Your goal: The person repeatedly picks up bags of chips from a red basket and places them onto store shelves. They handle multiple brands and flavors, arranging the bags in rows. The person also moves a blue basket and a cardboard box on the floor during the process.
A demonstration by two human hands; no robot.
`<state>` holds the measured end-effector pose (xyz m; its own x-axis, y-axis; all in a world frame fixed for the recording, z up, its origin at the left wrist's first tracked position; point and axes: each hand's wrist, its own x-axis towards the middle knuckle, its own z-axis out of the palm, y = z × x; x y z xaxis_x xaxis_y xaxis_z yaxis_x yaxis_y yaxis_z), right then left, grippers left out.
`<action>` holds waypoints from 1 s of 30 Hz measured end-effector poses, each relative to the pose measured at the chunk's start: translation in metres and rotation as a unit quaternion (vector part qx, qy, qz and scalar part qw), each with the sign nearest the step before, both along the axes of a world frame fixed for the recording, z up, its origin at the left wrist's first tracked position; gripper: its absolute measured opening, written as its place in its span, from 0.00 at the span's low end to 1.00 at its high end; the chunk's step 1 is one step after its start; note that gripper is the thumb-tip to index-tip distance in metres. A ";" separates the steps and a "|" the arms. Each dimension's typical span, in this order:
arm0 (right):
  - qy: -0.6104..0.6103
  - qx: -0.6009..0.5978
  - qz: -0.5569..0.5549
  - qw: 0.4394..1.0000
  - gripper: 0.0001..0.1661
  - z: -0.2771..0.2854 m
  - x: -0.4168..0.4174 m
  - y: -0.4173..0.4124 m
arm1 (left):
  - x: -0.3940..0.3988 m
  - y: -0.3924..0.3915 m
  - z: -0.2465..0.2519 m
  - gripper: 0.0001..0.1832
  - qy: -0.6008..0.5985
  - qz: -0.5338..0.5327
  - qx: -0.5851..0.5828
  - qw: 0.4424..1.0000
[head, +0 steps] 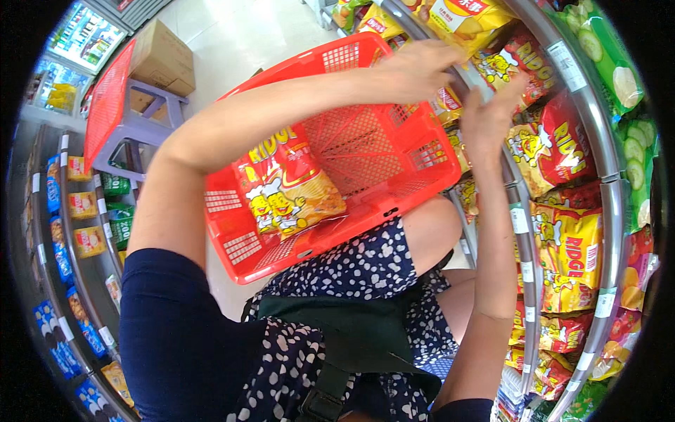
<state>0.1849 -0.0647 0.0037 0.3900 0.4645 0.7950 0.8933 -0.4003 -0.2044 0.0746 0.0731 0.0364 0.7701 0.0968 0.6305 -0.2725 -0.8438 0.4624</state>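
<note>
Both my hands are at the snack shelf on the right, blurred by motion. My left hand (424,68) reaches over the far right corner of a red plastic shopping basket (364,137), its fingers near a yellow chip bag (466,24) and the shelf edge. My right hand (490,121) is raised in front of a red and yellow Ridge chip bag (514,63); whether it touches the bag is unclear. No item shows plainly in either hand. A red and yellow chip bag (292,190) lies in the basket, partly under my left forearm.
Shelves of chip bags (569,237) with metal price rails (609,211) curve along the right. At left stand a purple plastic stool (142,118), a cardboard box (163,58) and shelves with boxed snacks (82,205). The basket is beside my bare knee (432,232).
</note>
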 end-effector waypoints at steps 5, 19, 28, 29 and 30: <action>0.304 -0.311 0.256 0.863 0.34 -0.008 -0.109 0.018 | -0.138 0.090 -0.039 0.20 0.550 0.158 0.137 0.809; 0.410 -0.288 0.170 0.848 0.56 -0.066 -0.169 0.043 | -0.212 0.060 -0.084 0.19 0.192 0.358 -0.140 0.903; 0.328 -0.340 0.158 0.867 0.58 -0.057 -0.169 0.027 | -0.255 0.064 -0.140 0.27 0.591 0.239 -0.106 0.763; 0.314 -0.322 0.161 0.879 0.56 -0.054 -0.170 0.027 | -0.256 0.067 -0.128 0.24 0.565 0.249 -0.077 0.783; 0.275 -0.264 0.187 0.905 0.55 -0.061 -0.169 0.026 | -0.250 0.064 -0.099 0.21 0.535 0.252 -0.044 0.805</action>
